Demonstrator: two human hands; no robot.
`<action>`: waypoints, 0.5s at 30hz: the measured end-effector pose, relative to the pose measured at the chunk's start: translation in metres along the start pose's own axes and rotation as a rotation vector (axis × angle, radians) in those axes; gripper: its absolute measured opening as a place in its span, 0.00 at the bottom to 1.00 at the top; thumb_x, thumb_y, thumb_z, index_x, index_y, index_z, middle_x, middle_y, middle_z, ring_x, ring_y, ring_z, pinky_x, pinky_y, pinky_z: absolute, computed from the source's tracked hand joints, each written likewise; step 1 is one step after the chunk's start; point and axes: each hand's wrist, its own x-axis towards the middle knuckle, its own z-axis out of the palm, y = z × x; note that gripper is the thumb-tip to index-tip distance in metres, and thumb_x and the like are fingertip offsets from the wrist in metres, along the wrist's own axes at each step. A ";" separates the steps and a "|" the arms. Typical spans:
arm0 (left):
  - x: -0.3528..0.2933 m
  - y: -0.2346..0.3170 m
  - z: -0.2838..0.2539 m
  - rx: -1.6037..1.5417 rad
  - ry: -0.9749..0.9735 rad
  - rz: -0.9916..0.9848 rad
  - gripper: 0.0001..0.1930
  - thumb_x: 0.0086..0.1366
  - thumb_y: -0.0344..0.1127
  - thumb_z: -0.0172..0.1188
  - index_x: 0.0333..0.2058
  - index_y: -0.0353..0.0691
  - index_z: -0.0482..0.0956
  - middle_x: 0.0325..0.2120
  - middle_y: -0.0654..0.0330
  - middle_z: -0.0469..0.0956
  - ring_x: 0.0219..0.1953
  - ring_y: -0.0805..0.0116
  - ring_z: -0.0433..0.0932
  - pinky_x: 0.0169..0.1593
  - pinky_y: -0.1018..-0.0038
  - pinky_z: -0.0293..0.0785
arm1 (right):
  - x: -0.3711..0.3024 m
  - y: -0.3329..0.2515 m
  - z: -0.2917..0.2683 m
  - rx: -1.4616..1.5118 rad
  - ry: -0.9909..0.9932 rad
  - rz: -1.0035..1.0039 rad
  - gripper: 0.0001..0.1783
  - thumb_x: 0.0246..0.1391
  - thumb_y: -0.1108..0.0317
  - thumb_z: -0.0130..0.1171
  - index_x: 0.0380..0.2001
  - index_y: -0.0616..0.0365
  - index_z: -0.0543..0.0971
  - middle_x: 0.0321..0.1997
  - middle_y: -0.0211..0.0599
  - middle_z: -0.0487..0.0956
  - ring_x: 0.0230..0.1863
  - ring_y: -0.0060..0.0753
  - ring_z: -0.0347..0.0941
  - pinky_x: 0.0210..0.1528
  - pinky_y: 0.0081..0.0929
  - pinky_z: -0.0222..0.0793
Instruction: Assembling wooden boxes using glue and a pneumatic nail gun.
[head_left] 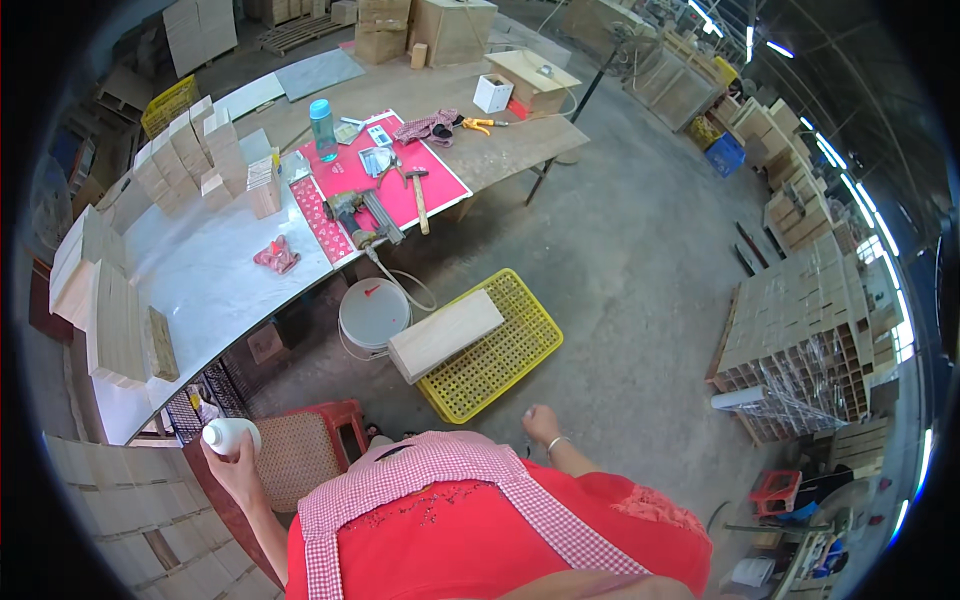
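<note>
A white plastic bottle [231, 436] is tilted in my left hand [238, 474], with my fingers wrapped round it. It is above the patterned seat of a red chair [290, 462], near the worktable's front corner. My right hand [541, 424] hangs at my right side over the floor, its fingers curled closed. Whether something small is inside them is hidden. In front of me a long pale wooden box [446, 336] lies across an upturned yellow plastic crate [500, 350]. Beside it stands a round white bucket [374, 312] with a lid.
The worktable [230, 280] carries stacked wooden blocks [180, 160], a crumpled red cloth [277, 256], a nail gun [362, 216], a hammer [419, 200] and a blue water bottle [322, 130]. An air hose runs down beside the bucket. A wrapped stack of wooden boxes [800, 340] stands at right.
</note>
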 end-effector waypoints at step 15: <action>0.000 0.040 0.000 0.092 0.148 -0.032 0.26 0.51 0.29 0.73 0.48 0.37 0.74 0.40 0.61 0.79 0.43 0.72 0.78 0.46 0.73 0.76 | 0.078 0.058 0.050 -0.068 -0.138 -0.212 0.14 0.48 0.64 0.63 0.23 0.67 0.78 0.22 0.49 0.79 0.26 0.38 0.77 0.30 0.38 0.70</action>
